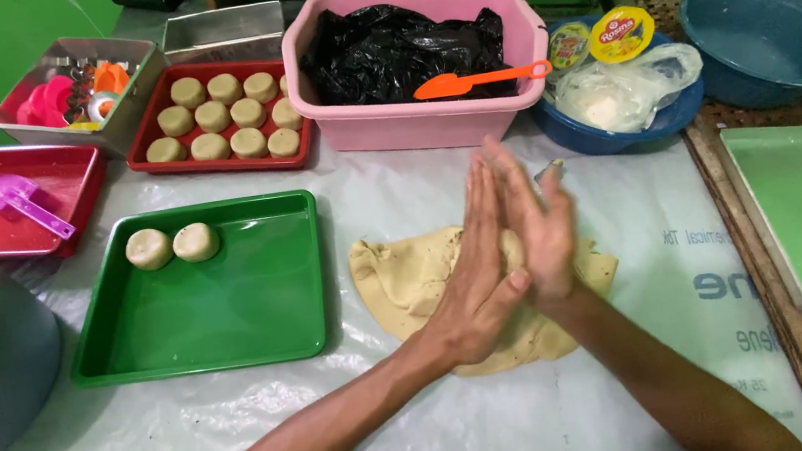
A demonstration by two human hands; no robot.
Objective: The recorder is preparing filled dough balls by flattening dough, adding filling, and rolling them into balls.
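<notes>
Forearms: yours are crossing low toward the tabletop (623, 230).
Grip: your left hand (472, 273) and right hand (542, 229) are pressing palm to palm; anything between them is hidden.
Dough sheet (407, 280): lying directly beneath both hands, equally near each.
Green tray (230, 315): sitting left, holding two dough balls (172, 246).

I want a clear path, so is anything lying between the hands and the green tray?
Nothing visible does. Only bare plastic sheet lies between the pressed-together hands, left hand and right hand, and the green tray.
</notes>
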